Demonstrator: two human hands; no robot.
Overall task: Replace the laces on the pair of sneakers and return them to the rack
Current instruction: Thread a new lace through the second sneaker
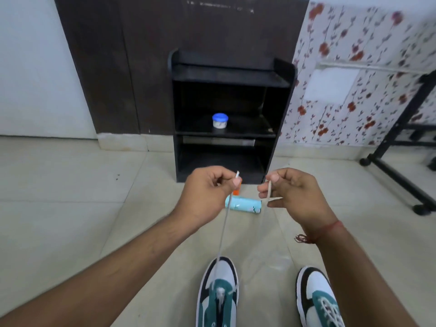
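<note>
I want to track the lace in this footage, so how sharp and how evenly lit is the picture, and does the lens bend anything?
Head view: soft, even indoor light, no glare; the lace is thin, pale and faint against the floor; the left hand and right hand are slightly blurred; wide-angle distortion tilts the rack and wallpaper edges.

Two sneakers, one lace, one rack, one tub, one roll, two hands.

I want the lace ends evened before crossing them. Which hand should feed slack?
Probably the right hand. Spare lace is looped in its fingers, while the left hand pinches near its tip, the strand taut down to the left sneaker.
</note>
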